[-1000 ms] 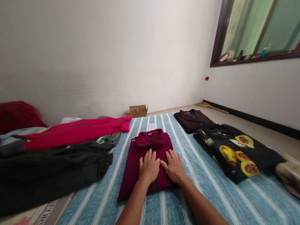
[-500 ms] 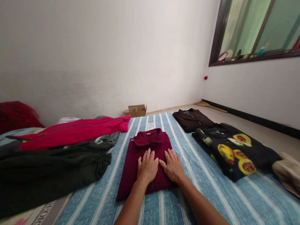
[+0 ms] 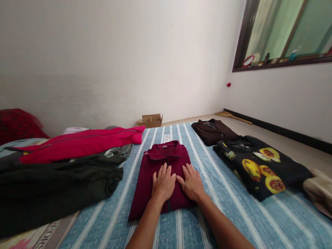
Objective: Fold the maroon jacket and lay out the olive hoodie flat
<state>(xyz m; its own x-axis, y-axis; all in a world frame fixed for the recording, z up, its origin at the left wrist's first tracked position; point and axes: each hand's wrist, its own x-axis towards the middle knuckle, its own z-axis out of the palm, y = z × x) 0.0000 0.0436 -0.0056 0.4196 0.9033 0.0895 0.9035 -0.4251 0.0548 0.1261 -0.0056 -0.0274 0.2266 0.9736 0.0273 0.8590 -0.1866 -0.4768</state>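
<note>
A folded maroon zip-neck jacket (image 3: 145, 186) lies in front of me, its collar at the far end and a dark zip down its middle. My left hand (image 3: 163, 183) rests flat on the left-centre of the jacket, fingers stretched out. Flat on the jacket's right side is my right hand (image 3: 191, 183), its fingers spread and pointing away from me. The two thumbs nearly meet near the zip. Under the jacket spreads a blue striped bed sheet (image 3: 109, 224).
Dark trousers (image 3: 64, 186) and a bright pink garment (image 3: 88, 141) are heaped at left. On the right lie a folded black fruit-print garment (image 3: 287, 169), a folded brown garment (image 3: 215, 131) and a beige cloth (image 3: 319, 190). A cardboard box (image 3: 151, 121) stands by the wall.
Both hands stay flat on the jacket in the same place. The view has shifted very slightly.
</note>
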